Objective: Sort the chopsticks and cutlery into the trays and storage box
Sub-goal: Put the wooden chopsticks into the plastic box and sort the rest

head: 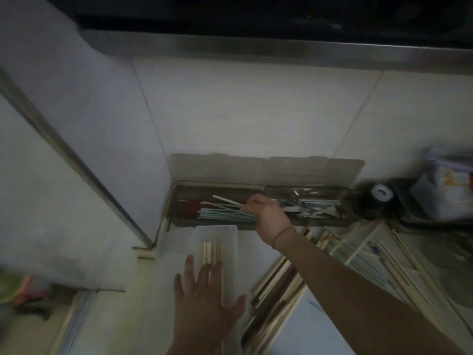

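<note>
A: Where are the chopsticks at this moment?

B: A fan of pale green chopsticks (225,213) lies in the left compartment of the long storage box (179,221) at the centre of the frame, against the tiled wall (243,111). The right hand (266,213) is curled round their right ends, pinching the bundle. A few white sticks splay above the green ones.

A: Anything else in that compartment?

B: Dark red chopsticks (189,208) lie just left of the green ones, touching them. The right compartment holds metal cutlery (312,208), blurred, so I cannot tell the pieces apart. The box's clear lids (266,170) stand open, leaning on the wall.

A: And the left hand?

B: The left hand (204,298), lower centre, is spread flat with straight fingers, pressing on a clear plastic tray (215,231) just below the box. Wooden chopsticks (211,252) lie inside it, pointing up the frame.

A: What is to the right?

B: Under the right forearm, more wooden chopsticks (273,285) lie in a loose heap, lower centre-right. Farther right sits a wooden divided tray (371,252) with thin sticks in its sections. A dark round object with a white top (382,194) stands just right of the box, and a plastic container (445,185) sits at the right edge.
</note>
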Demonstrator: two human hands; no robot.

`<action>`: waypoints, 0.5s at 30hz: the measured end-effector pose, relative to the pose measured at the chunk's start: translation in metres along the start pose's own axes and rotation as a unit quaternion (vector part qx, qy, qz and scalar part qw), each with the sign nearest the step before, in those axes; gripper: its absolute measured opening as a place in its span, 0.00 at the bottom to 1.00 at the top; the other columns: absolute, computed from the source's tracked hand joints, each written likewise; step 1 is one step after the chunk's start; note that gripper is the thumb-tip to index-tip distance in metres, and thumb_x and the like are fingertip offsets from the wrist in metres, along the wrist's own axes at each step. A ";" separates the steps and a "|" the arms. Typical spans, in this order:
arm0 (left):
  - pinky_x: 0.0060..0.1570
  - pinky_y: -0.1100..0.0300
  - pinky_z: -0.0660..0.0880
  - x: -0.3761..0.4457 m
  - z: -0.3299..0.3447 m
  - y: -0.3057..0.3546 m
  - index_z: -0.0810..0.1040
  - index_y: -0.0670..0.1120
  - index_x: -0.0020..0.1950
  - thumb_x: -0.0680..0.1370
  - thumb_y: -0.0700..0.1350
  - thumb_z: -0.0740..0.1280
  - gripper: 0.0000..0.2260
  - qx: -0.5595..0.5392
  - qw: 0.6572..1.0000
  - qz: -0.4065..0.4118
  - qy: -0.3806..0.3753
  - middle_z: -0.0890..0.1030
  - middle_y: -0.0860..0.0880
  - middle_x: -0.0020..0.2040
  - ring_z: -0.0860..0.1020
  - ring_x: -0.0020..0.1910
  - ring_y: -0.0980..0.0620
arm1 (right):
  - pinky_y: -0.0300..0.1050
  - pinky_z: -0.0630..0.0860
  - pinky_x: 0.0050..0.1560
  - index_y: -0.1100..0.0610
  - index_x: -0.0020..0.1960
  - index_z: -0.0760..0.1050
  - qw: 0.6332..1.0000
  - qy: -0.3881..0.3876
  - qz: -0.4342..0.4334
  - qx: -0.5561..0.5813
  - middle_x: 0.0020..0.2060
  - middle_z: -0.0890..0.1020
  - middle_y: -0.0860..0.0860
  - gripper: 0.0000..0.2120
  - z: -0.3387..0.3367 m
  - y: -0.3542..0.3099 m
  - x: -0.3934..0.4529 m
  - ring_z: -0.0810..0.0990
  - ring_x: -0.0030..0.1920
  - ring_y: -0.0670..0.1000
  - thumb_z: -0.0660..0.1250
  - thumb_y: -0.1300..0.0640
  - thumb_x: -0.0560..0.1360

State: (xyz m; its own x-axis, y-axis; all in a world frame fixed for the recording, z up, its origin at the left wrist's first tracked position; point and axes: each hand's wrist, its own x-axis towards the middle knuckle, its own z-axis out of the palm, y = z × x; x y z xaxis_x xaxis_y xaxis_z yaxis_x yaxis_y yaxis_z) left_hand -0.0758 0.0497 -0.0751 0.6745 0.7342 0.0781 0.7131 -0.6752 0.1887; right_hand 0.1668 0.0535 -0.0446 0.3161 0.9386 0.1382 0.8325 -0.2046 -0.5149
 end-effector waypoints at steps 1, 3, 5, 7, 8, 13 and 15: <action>0.57 0.31 0.71 0.000 0.000 0.000 0.81 0.45 0.59 0.62 0.72 0.65 0.38 -0.002 1.000 -0.003 -0.004 0.82 0.46 0.56 0.68 0.70 0.35 | 0.48 0.75 0.58 0.58 0.56 0.81 1.000 -0.029 0.001 -0.012 0.55 0.78 0.58 0.24 0.007 -0.002 0.013 0.78 0.53 0.60 0.65 0.74 0.64; 0.57 0.31 0.72 0.002 -0.001 -0.001 0.81 0.46 0.60 0.62 0.72 0.65 0.38 -0.009 1.000 -0.006 -0.010 0.81 0.47 0.57 0.68 0.70 0.35 | 0.43 0.70 0.64 0.56 0.60 0.80 0.994 -0.101 0.008 -0.031 0.61 0.76 0.56 0.26 0.019 -0.003 0.034 0.76 0.59 0.59 0.65 0.74 0.66; 0.57 0.31 0.71 0.002 0.000 -0.002 0.80 0.46 0.61 0.62 0.72 0.65 0.38 -0.014 1.000 -0.004 -0.012 0.81 0.47 0.58 0.67 0.70 0.36 | 0.40 0.65 0.67 0.57 0.62 0.78 0.987 -0.156 0.016 -0.040 0.64 0.75 0.56 0.27 0.029 -0.004 0.047 0.74 0.63 0.57 0.66 0.74 0.65; 0.57 0.31 0.71 0.002 0.000 -0.002 0.80 0.47 0.61 0.62 0.72 0.65 0.38 -0.015 1.000 -0.003 -0.011 0.81 0.47 0.58 0.67 0.70 0.35 | 0.40 0.63 0.68 0.58 0.63 0.77 0.984 -0.171 0.025 -0.043 0.65 0.75 0.56 0.27 0.034 -0.003 0.052 0.72 0.65 0.56 0.67 0.74 0.66; 0.58 0.31 0.71 0.002 0.000 -0.002 0.80 0.46 0.62 0.62 0.72 0.65 0.39 -0.015 1.000 -0.003 -0.011 0.81 0.47 0.58 0.68 0.70 0.35 | 0.41 0.63 0.69 0.57 0.64 0.76 0.983 -0.177 0.029 -0.047 0.66 0.74 0.56 0.27 0.037 -0.002 0.052 0.71 0.67 0.56 0.66 0.73 0.67; 0.59 0.31 0.71 0.002 -0.001 -0.002 0.79 0.47 0.62 0.62 0.72 0.65 0.38 -0.009 1.000 -0.005 -0.018 0.81 0.47 0.59 0.66 0.71 0.35 | 0.42 0.63 0.68 0.59 0.63 0.77 0.985 -0.157 0.044 -0.061 0.65 0.75 0.56 0.16 0.037 0.011 0.041 0.72 0.66 0.56 0.61 0.65 0.77; 0.59 0.31 0.71 0.001 -0.001 -0.002 0.79 0.47 0.62 0.62 0.72 0.65 0.38 -0.001 1.000 -0.007 -0.023 0.81 0.47 0.59 0.65 0.72 0.36 | 0.43 0.66 0.67 0.61 0.59 0.80 0.992 -0.110 0.041 -0.037 0.60 0.79 0.58 0.14 0.028 0.016 0.031 0.76 0.61 0.58 0.60 0.66 0.77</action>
State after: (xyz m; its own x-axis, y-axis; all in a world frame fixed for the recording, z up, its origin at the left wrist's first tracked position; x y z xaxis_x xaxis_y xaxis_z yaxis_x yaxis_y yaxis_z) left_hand -0.0765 0.0521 -0.0743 0.6721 0.7398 0.0303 0.7227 -0.6643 0.1909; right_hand 0.1770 0.0869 -0.0724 0.2833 0.9544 -0.0939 0.8416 -0.2944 -0.4527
